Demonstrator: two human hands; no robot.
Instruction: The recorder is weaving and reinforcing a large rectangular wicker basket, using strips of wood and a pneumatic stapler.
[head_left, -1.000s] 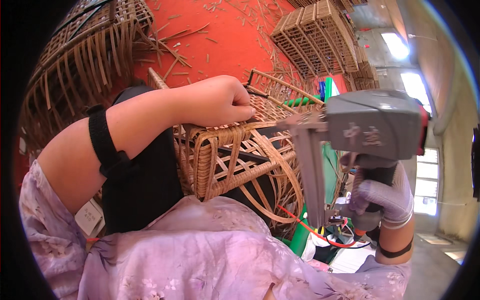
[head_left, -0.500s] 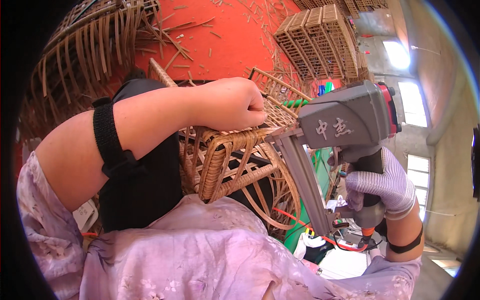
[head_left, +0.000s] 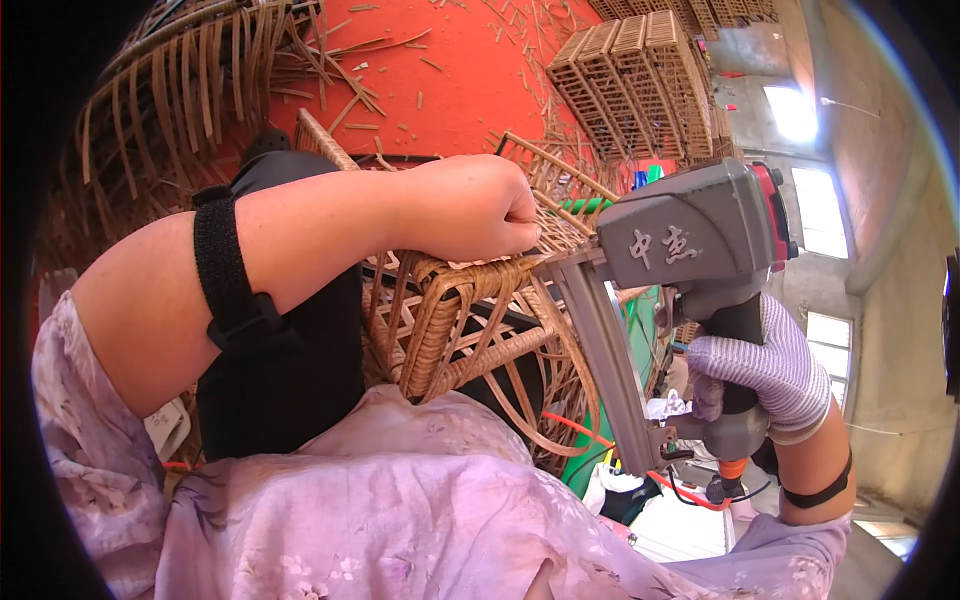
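A brown wicker basket (head_left: 440, 345) with a wrapped, woven rim lies tilted against my lap. My left hand (head_left: 475, 210), bare and closed, grips it at the upper edge; most of its fingers are hidden behind the hand. In a striped glove, my right hand (head_left: 765, 365) is wrapped round the handle of a grey pneumatic nail gun (head_left: 690, 235). The gun's nose meets the basket's edge just right of my left thumb. A loose wicker strip (head_left: 590, 390) loops down from the basket beside the gun's magazine.
An orange air hose (head_left: 680, 492) runs from the gun's handle. Stacked wicker baskets (head_left: 640, 90) stand at the far right on the red floor (head_left: 450, 80), which is strewn with cut strips. At the upper left sits a larger unfinished woven piece (head_left: 200, 95) with strip ends sticking out.
My left hand has shifted slightly right along the basket's edge, closer to the gun's nose. The gun and my right hand have hardly moved.
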